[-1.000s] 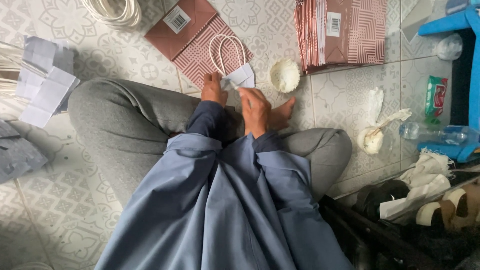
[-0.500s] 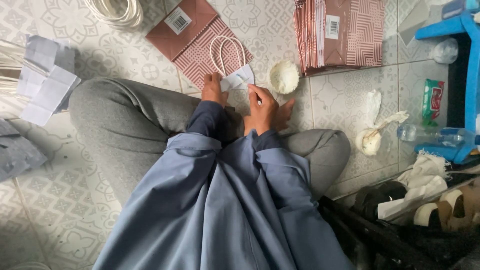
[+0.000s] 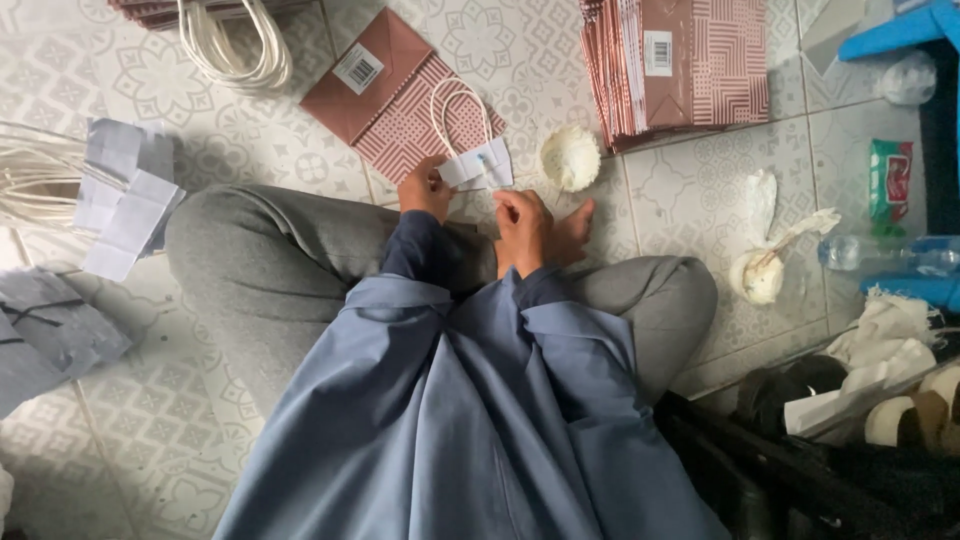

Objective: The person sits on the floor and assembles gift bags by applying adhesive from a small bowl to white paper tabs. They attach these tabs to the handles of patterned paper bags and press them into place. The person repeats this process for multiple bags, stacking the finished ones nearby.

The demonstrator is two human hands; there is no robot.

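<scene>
patterned grey-and-white floor tiles (image 3: 690, 190) carry everything in view, with the person seated cross-legged on them in grey trousers and a blue shirt. the left hand (image 3: 425, 188) pinches the near-left corner of a small white paper tab with a looped white cord handle (image 3: 478, 160), thumb and fingers closed on the paper. the right hand (image 3: 522, 222) sits just beside that tab's near edge with its fingers curled inward; whether it grips anything cannot be told from this angle. the tab lies over the near end of a flat, folded pink-brown paper bag with a geometric print (image 3: 395, 95), which rests on the floor straight ahead of the knees, tilted on a diagonal. a small round dish of whitish paste (image 3: 570, 157) stands on the floor just right of the tab. a thick stack of the same flat pink-brown bags (image 3: 690, 65) lies toward the far-right part of the floor. a bundle of white cord handles (image 3: 235, 45) sits at the far-left edge, and a heap of loose white paper tabs (image 3: 125, 195) lies by the left knee. a clear plastic bottle (image 3: 885, 255) lies at the right edge, near a second paste lump with a white stick (image 3: 762, 270).
</scene>
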